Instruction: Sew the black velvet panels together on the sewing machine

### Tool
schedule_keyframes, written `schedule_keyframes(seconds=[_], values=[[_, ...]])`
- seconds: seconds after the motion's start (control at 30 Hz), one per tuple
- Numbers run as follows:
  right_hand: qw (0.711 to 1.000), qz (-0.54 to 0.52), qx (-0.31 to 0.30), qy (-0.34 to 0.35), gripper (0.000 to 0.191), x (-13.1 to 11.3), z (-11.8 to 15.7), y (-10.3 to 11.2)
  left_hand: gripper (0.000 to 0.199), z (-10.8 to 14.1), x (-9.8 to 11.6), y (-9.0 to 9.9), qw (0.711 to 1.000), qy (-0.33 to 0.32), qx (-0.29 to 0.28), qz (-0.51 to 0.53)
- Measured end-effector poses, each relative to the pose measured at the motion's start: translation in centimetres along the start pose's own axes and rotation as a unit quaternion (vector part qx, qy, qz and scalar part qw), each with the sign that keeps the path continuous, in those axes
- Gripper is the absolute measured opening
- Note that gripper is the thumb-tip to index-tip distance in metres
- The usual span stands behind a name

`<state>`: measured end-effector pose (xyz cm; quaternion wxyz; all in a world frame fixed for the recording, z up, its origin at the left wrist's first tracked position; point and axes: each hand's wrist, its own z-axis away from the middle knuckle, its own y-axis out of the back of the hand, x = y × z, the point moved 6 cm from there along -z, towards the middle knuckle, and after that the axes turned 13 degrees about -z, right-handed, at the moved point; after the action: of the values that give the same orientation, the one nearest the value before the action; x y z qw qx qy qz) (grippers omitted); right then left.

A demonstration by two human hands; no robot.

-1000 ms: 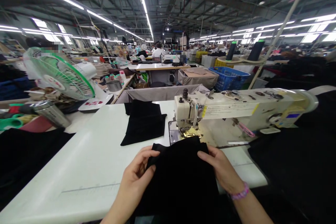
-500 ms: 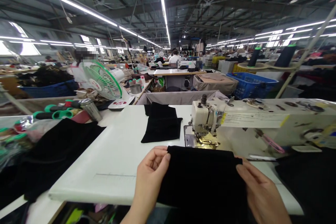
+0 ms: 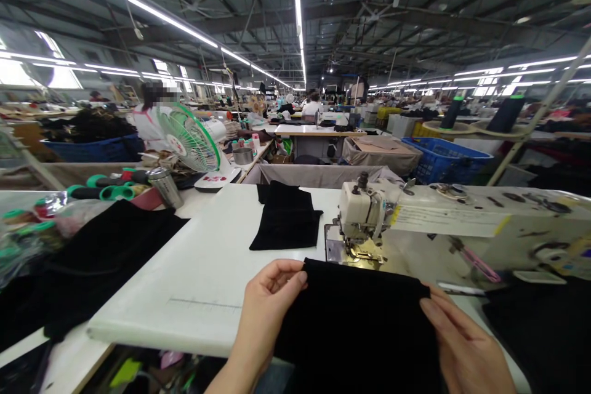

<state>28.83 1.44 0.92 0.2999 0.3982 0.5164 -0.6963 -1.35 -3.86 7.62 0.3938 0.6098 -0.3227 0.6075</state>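
A piece of black fabric (image 3: 360, 320) hangs between my two hands at the front of the sewing table (image 3: 184, 283). My left hand (image 3: 272, 295) pinches its upper left corner between thumb and fingers. At the upper right corner, my right hand (image 3: 462, 326) grips the edge the same way. The fabric's top edge is stretched nearly straight, just in front of the needle area of a white sewing machine (image 3: 362, 209). Beyond my left hand, more black fabric pieces (image 3: 289, 218) lie flat on the white tabletop.
Black cloth (image 3: 106, 252) drapes over the left side, beside thread cones (image 3: 113, 191) and a metal can (image 3: 165, 188). A green-rimmed fan (image 3: 191, 138) stands behind. Pink-handled thread snips (image 3: 480, 263) rest by the machine. Blue crate (image 3: 443, 160) back right; a person (image 3: 148, 120) sits back left.
Both hands still hold the fabric, which has shifted slightly right. Its right corner, folded out before, now lies under my right fingers. The view has turned a little to the left.
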Motion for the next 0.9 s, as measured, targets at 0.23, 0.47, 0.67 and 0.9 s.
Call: schedule_keyframes(seconds=[0.23, 0.47, 0.67, 0.9], values=[[1.000, 0.000, 0.004, 0.008, 0.041, -0.3, -0.1, -0.8, 0.029, -0.2, 0.7, -0.1, 1.000, -0.016, 0.014, 0.004], [0.998, -0.028, 0.052, -0.034, 0.046, 0.1, -0.2, -0.5, 0.022, -0.4, 0.5, 0.0, 0.999, -0.033, 0.028, -0.018], [0.999, -0.028, 0.023, -0.030, 0.044, 0.4, -0.5, -0.4, 0.026, -0.7, 0.6, 0.1, 0.997, -0.043, 0.037, -0.044], [0.999, -0.035, -0.011, 0.014, 0.036, -1.0, 0.2, -1.8, 0.034, -1.7, 0.2, 0.8, 0.996, -0.051, 0.073, -0.027]])
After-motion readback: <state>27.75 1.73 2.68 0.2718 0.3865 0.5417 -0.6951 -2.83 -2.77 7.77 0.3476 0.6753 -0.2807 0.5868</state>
